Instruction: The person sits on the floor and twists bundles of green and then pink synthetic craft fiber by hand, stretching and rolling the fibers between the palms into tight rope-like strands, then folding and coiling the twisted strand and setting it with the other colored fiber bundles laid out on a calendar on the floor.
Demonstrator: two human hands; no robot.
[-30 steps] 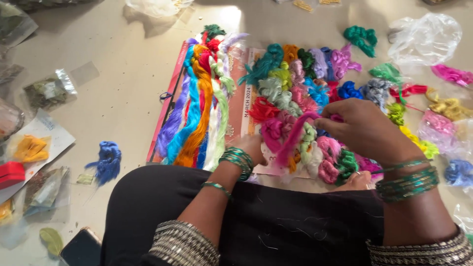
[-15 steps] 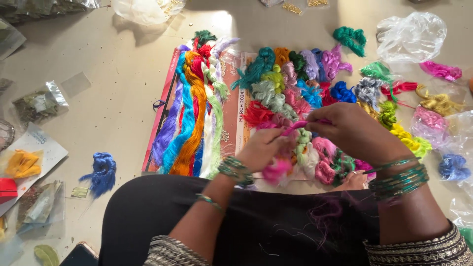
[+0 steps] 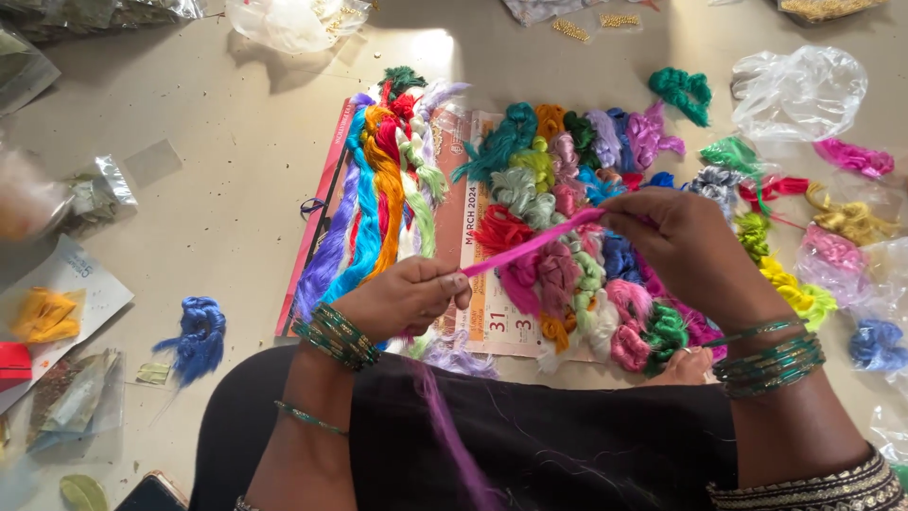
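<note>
A bright pink skein of silk thread [image 3: 532, 246] is stretched taut between my two hands above a paper calendar sheet [image 3: 484, 293] on the floor. My left hand [image 3: 402, 298] pinches its lower end, and a loose tail of pink thread [image 3: 452, 431] trails down over my black-clad lap. My right hand [image 3: 686, 248] grips the upper end. Under my hands lie many small knotted thread bundles [image 3: 567, 274] in several colours, and long straight skeins [image 3: 374, 213] in purple, blue, orange, red and pale green rest at the sheet's left side.
A blue thread bundle [image 3: 197, 336] lies on the floor at left, near clear packets [image 3: 80, 397] and a yellow bundle [image 3: 43, 314]. Loose coloured bundles [image 3: 832, 251] and crumpled plastic bags [image 3: 799, 90] spread at right. A phone corner [image 3: 151, 494] shows at bottom left.
My hands have moved apart, pulling the pink skein out straight between them. The left hand shifted down and left, the right hand rose slightly.
</note>
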